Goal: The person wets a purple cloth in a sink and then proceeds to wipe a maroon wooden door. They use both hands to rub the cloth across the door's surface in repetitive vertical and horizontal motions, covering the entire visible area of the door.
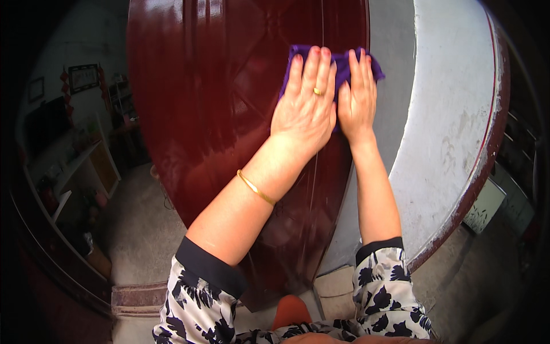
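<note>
A glossy dark red door leaf with moulded panels stands in front of me. Against its right part, near the edge, a purple cloth lies spread under both palms. My left hand, with a gold ring on one finger, presses flat on the cloth, fingers pointing up. Close beside it, my right hand holds down the cloth's right portion, its fingers together. Part of the cloth is hidden beneath the hands, and one corner sticks out past the right fingers.
To the right of the door is a grey and white wall with a worn dark red edge. On the left, a room shows a cabinet and a wall picture. A low sill crosses the floor beside an orange shoe.
</note>
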Demonstrator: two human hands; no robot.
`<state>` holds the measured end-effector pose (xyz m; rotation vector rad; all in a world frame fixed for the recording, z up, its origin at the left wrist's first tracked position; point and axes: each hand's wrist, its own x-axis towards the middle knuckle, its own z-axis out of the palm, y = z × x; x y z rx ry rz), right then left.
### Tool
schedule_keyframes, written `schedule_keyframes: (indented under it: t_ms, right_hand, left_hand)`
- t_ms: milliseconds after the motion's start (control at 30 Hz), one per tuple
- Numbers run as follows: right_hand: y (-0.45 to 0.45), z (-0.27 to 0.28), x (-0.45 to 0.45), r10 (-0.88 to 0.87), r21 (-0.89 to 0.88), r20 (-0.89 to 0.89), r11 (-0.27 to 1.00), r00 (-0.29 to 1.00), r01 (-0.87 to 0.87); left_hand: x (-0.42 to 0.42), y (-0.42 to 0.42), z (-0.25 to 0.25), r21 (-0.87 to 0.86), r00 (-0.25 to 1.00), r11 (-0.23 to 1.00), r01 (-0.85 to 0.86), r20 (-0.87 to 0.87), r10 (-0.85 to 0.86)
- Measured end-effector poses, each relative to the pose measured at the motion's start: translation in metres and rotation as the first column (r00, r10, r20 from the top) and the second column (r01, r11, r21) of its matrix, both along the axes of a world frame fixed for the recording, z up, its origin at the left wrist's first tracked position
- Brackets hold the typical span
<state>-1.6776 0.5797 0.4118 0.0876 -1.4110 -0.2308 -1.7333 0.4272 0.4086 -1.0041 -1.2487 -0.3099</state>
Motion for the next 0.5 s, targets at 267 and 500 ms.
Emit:
schedule_keyframes:
  t_ms: [267,500]
  right_hand:
    - [-0.018,-0.201,0.016,0.074,-0.363,0.163,0.932,0.984,-0.01]
    - [-0.098,-0.399,0.037,0.2,-0.61,0.539,0.762,0.818,0.216]
  left_hand:
    - [0.012,-0.024,-0.156,-0.377,1.0,0.926,0.017,0.017,-0.011]
    - [0.004,-0.091,-0.327,-0.64,0.987,0.767,0.044,0.145,0.064]
